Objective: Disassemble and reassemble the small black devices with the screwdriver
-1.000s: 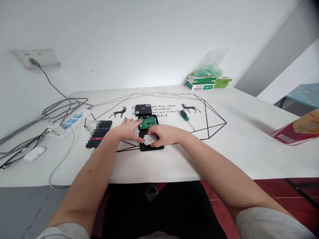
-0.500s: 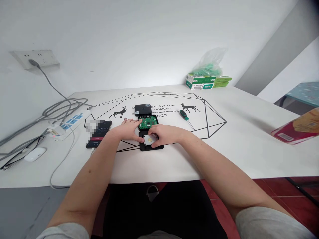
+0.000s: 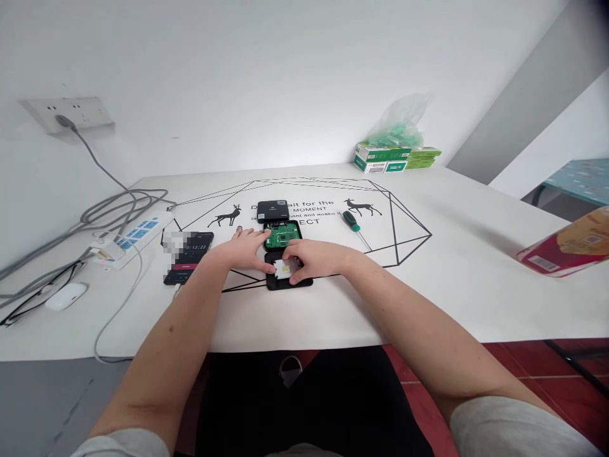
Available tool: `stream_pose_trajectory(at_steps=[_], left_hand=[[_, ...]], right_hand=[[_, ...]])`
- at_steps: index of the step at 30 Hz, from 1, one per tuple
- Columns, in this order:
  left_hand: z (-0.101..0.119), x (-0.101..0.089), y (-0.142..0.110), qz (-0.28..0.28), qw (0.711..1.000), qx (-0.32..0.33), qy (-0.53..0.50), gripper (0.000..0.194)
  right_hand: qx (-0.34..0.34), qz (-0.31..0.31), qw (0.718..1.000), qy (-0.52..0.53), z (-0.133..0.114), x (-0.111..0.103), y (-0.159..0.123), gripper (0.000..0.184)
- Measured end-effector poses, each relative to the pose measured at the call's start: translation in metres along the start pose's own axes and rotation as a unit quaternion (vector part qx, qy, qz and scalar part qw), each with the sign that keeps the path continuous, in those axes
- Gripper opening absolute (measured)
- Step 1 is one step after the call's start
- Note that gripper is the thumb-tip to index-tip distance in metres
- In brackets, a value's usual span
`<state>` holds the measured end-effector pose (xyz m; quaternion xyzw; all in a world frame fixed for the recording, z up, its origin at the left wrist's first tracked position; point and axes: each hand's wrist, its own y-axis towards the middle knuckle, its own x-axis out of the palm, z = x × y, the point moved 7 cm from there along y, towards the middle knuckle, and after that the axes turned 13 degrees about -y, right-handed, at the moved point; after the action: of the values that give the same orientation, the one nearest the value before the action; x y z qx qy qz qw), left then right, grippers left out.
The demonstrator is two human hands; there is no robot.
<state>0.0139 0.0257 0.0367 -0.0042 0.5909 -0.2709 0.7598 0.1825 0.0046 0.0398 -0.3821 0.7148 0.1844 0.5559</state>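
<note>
Your left hand (image 3: 243,248) is spread, gripping nothing visible, its thumb by the white plate (image 3: 281,269), likely to steady it; your right hand (image 3: 314,257) arches over the plate, half-curled — whether it grips, I cannot tell. The plate lies between your hands, nearer you than the circuit board (image 3: 285,235); the screwdriver (image 3: 351,221) lies right of that board.
</note>
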Motion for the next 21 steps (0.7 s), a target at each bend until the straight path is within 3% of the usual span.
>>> stream_pose_trajectory(at_steps=[8, 12, 15, 18, 21], left_hand=[[-0.002, 0.001, 0.001, 0.007, 1.0, -0.002, -0.007, 0.13], [-0.002, -0.002, -0.002, 0.008, 1.0, -0.004, -0.02, 0.131], [-0.003, -0.01, -0.003, 0.039, 0.999, -0.015, -0.035, 0.126], [-0.011, -0.02, 0.001, 0.111, 0.993, -0.034, -0.023, 0.092], [-0.026, -0.03, 0.005, 0.181, 0.981, -0.071, 0.03, 0.059]], right_hand=[[-0.018, -0.001, 1.0, -0.012, 0.0, -0.001, 0.001, 0.038], [-0.017, 0.062, 0.997, -0.031, 0.008, -0.017, -0.001, 0.033], [0.125, 0.181, 0.974, -0.044, 0.044, -0.047, -0.013, 0.029], [0.355, 0.275, 0.893, -0.037, 0.1, -0.072, -0.046, 0.027], [0.446, 0.283, 0.849, -0.026, 0.142, -0.076, -0.068, 0.026]])
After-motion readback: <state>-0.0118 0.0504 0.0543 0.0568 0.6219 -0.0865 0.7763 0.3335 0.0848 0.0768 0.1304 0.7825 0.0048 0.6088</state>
